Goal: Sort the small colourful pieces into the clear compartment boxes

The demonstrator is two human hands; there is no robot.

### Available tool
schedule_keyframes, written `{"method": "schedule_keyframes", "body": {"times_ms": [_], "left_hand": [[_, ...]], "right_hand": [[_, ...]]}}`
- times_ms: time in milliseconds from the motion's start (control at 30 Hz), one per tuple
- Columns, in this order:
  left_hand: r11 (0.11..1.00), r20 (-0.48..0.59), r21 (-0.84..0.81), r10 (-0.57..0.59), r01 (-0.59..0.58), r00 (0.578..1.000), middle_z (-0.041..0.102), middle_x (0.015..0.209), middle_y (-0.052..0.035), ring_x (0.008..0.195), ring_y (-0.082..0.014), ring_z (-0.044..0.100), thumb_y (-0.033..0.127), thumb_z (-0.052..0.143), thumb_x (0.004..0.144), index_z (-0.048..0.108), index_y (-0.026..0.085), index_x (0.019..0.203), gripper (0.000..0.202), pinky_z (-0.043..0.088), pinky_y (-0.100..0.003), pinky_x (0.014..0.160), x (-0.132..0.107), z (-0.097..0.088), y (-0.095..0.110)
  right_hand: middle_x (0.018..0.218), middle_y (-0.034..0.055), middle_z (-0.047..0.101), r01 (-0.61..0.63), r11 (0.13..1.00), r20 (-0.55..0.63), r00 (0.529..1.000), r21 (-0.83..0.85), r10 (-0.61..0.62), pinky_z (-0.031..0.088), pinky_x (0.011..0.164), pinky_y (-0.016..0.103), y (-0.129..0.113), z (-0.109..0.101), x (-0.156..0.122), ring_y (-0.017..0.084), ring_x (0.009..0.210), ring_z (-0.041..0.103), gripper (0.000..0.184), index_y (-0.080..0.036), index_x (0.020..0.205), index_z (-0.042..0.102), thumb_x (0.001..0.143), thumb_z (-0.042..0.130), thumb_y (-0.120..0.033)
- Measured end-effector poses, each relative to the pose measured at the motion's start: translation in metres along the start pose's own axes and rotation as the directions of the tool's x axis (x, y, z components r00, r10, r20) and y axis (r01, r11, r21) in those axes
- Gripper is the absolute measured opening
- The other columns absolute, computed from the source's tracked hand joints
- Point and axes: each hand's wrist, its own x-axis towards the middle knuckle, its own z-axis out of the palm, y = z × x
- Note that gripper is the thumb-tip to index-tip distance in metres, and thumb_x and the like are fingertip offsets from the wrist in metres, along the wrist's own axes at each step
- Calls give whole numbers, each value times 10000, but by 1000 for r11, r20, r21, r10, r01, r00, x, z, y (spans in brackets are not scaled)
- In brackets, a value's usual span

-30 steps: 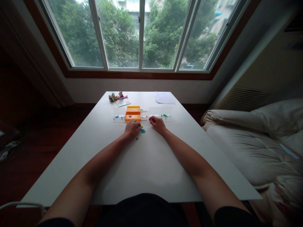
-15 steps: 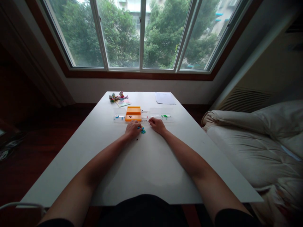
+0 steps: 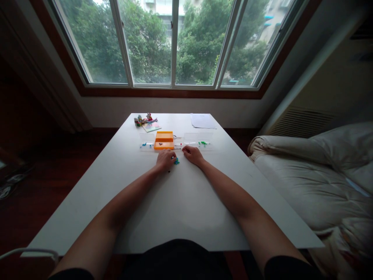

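Above the white table, my left hand [image 3: 165, 158] is closed, its fingertips at a small cluster of blue-green toy bricks [image 3: 176, 160] and covering part of it. Whatever lies between those fingers is too small to make out. My right hand [image 3: 192, 154] rests just to the right with curled fingers, its fingertips near the clear tray in the middle; anything pinched there is hidden. A tiny dark piece [image 3: 169, 171] lies below my left wrist. Beyond the left hand stands an open orange box [image 3: 164, 145] with a few small dark pieces inside.
Clear plastic boxes flank the orange one: blue pieces [image 3: 144, 144] lie in the left, green pieces [image 3: 203, 143] in the right. Farther back are brick figures [image 3: 140, 120], a coloured card [image 3: 152, 127] and white paper sheets [image 3: 203, 121]. A sofa [image 3: 291, 175] stands right of the table [image 3: 180, 210].
My left hand has shifted slightly to the right, over more of the blue-green cluster. My right hand has barely moved, a touch to the left.
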Motion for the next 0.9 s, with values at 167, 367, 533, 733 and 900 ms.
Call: {"method": "schedule_keyframes", "body": {"times_ms": [167,367,533,733,900], "left_hand": [[1000,-15,-14,4,-4,1000,694,952,-63,893,-227,599,305,612,897,759,226,890,167,425,-347,803,-1,0,2],[1000,-21,-28,-7,7,1000,692,952,-75,941,-250,604,381,672,874,753,224,897,178,435,-369,851,-2,-1,6],[999,0,-32,5,-5,1000,693,967,-70,951,-245,601,314,656,880,763,231,928,143,429,-365,866,-1,-2,4],[999,13,-28,17,-17,1000,688,988,-73,940,-240,594,298,636,896,757,219,933,149,427,-363,853,-1,-1,0],[998,16,-34,44,-44,999,678,1023,-86,983,-242,586,295,601,927,733,210,942,158,429,-364,882,-3,0,-2]], "right_hand": [[733,-1,681,-15,1000,9,1000,1,15,416,659,231,-1,0,0,145,672,572,169,-208,936,740,859,593,-237],[744,-3,689,-20,1000,17,1000,-23,20,429,679,234,-1,0,1,145,675,572,169,-208,945,740,868,594,-243],[742,0,685,-10,1000,28,1000,-7,10,424,682,236,0,1,1,145,679,574,167,-204,938,743,866,596,-238],[756,0,687,11,1000,32,999,11,-11,421,684,235,1,1,0,139,675,566,165,-201,942,740,878,592,-240],[764,4,695,-5,1000,40,999,2,5,426,689,236,0,0,0,143,681,569,150,-200,928,744,872,608,-230]]}}
